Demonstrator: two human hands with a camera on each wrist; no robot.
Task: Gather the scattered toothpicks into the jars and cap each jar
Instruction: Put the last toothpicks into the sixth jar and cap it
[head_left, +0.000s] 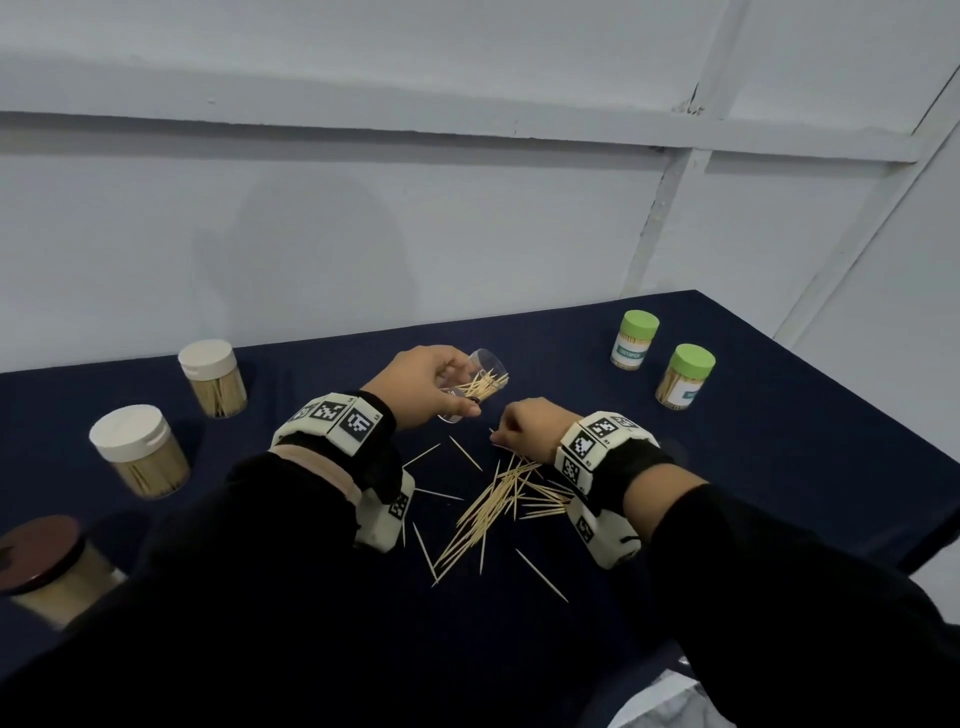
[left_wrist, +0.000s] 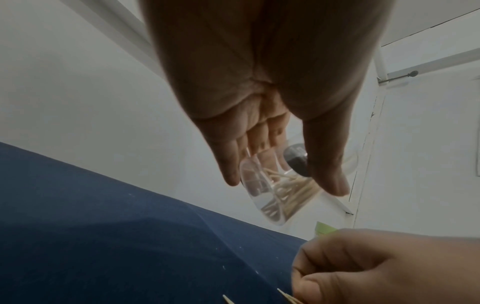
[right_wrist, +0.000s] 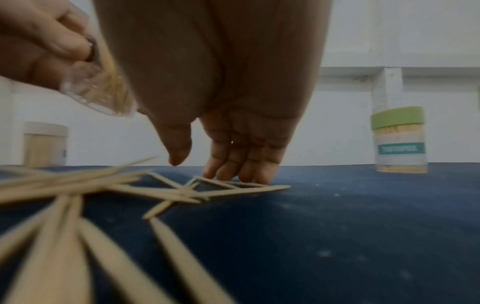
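My left hand (head_left: 460, 387) grips a clear, uncapped jar (head_left: 480, 382) tilted above the dark blue cloth, with some toothpicks inside it. From the left wrist the jar (left_wrist: 270, 197) shows between thumb and fingers, and a dark round piece (left_wrist: 296, 160) sits by the thumb. My right hand (head_left: 514, 426) is down at the far end of the scattered toothpicks (head_left: 498, 504). In the right wrist view its fingertips (right_wrist: 233, 176) touch the cloth at the toothpick ends (right_wrist: 221, 183), with the thumb apart and nothing pinched.
Two white-capped full jars (head_left: 213, 379) (head_left: 137, 452) and a brown-lidded jar (head_left: 47, 566) stand at the left. Two green-capped jars (head_left: 636, 340) (head_left: 685, 376) stand at the back right. Single toothpicks (head_left: 540, 574) lie toward me. The table's edge (head_left: 831, 415) runs down the right.
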